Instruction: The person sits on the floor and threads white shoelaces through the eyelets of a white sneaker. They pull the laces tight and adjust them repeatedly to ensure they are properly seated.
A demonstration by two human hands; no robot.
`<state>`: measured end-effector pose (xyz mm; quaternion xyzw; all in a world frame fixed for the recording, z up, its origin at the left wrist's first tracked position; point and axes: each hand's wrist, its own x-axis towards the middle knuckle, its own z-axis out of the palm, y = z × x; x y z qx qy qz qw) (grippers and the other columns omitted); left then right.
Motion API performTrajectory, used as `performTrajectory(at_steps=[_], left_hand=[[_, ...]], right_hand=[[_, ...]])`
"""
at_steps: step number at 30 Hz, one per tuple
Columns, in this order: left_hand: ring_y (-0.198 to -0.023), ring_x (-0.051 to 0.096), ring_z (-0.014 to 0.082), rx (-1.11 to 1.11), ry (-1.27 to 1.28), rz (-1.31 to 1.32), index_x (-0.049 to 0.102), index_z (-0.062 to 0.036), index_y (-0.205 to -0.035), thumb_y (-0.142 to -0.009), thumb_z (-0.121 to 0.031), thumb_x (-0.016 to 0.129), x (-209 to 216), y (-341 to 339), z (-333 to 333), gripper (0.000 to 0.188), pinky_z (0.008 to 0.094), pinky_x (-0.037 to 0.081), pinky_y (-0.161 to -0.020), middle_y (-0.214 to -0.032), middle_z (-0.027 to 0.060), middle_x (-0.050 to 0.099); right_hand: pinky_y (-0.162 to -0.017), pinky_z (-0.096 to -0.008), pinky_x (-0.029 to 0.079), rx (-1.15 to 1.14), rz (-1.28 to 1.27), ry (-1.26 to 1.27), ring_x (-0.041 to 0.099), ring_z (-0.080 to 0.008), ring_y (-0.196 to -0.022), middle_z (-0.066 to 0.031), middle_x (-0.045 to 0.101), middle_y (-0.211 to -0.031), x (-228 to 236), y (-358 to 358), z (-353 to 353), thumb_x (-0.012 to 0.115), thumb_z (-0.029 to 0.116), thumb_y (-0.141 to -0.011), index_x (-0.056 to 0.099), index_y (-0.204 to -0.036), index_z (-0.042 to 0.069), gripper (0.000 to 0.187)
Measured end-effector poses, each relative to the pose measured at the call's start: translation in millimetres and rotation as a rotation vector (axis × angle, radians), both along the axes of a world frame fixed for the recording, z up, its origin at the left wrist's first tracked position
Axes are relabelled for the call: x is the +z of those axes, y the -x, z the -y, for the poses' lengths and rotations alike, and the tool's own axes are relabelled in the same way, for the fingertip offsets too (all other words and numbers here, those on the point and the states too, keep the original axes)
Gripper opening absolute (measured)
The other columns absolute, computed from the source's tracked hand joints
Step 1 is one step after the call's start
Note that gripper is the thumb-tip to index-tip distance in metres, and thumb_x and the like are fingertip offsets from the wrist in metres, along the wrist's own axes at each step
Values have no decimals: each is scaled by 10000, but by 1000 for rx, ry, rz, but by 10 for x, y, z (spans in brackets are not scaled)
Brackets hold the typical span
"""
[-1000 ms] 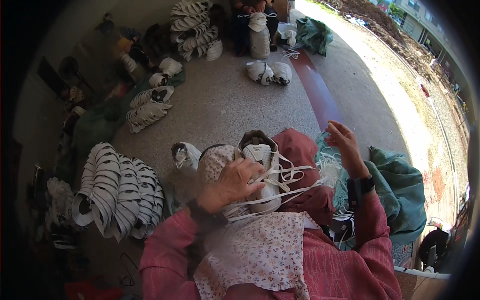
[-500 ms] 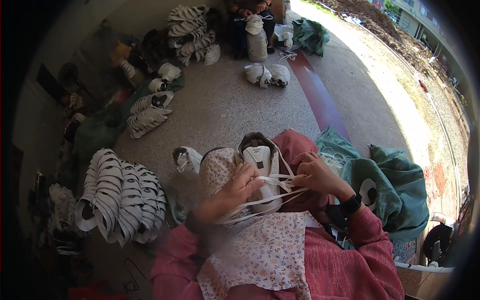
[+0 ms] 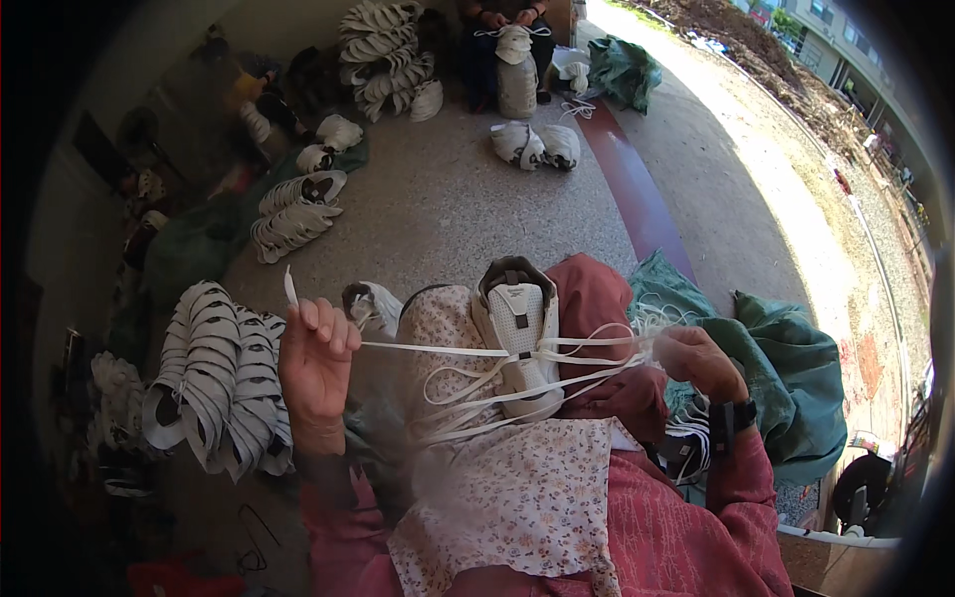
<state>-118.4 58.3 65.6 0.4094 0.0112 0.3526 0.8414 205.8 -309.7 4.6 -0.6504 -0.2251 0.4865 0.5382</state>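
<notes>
Resting on the lap between both hands, a white shoe (image 3: 519,338), toe toward the body, heel away, long axis running straight out from the person. Stretched crosswise over it, a white lace (image 3: 438,349), taut from side to side. Left hand (image 3: 316,363) raised to the left, pinched shut on one lace end; right hand (image 3: 696,360) out to the right, closed on the other end. Hands well apart, about equally near the shoe. Stacks of shoe parts (image 3: 214,373) on the floor to the left.

co-worker (image 3: 502,25) cut off at top edge.
</notes>
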Motion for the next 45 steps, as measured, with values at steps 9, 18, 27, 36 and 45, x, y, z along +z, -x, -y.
performTrajectory(at_steps=[9,18,27,36,45], left_hand=[[-488,269,37,-95,116,-62,586,-46,-1127,-1070,-238,478,-167,-183,72,227,225,214,-417,-613,-58,331],[-927,622,229,-484,-1121,-491,633,-6,-954,-1023,-201,535,-418,-837,1006,229,351,480,-872,-996,104,651],[-1051,621,357,-483,-1479,-592,597,0,-1116,-993,-165,529,-976,-1013,1198,218,430,495,-912,-1102,187,633],[-649,576,116,-468,-675,-527,663,-1,-1010,-1052,-248,518,-686,-950,802,290,250,461,-612,-845,48,636],[-477,250,5,138,-170,-393,652,-31,-1020,-1038,-273,564,-295,-735,511,258,213,188,-434,-583,-104,325]], right_hand=[[-605,-259,389,-191,526,-32,498,-78,-669,14,546,-719,1,59,-227,630,216,-990,720,-931,26,218],[-885,-382,365,397,1364,-64,516,-226,-979,-62,534,-863,-183,548,-1208,697,227,-878,742,-867,120,117],[-869,-314,389,215,283,-278,530,-151,-989,-5,588,-1006,-107,399,-1094,627,279,-970,700,-902,61,240],[-1002,-381,432,-386,-576,-838,613,-213,-1074,-28,683,-1015,81,-551,-330,548,239,-1031,633,-868,104,228],[-904,-307,491,-768,-417,-803,627,-147,-1028,-31,683,-1085,-39,-567,-259,647,190,-984,637,-1187,59,242]])
